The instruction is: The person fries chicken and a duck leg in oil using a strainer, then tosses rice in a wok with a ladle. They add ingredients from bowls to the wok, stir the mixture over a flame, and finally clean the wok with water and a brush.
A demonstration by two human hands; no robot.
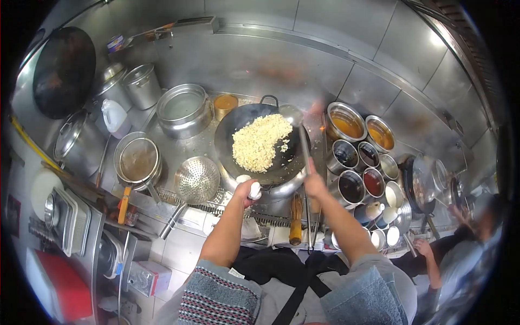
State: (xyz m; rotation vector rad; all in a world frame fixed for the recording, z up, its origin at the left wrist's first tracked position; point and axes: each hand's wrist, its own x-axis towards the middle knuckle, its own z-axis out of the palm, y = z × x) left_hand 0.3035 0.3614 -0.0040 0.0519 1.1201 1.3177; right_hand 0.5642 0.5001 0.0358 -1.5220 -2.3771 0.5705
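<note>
Rice [261,142] loose in the wok [295,156], cooking seemingly well along.
What looks like a white cloth [254,189] is clamped by the left hand [246,195] at the wok's near rim; the rice is heaped mid-wok, apparently broken up, not yet lifted out; the ladle [304,142] is gripped by the right hand [314,185].

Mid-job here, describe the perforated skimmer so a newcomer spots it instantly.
Find the big black wok holding pale yellow food. Just left of it, and a little nearer the camera wearer, lies a round metal skimmer. Clear round holes dot its face, while the strainer farther left looks fine-meshed.
</note>
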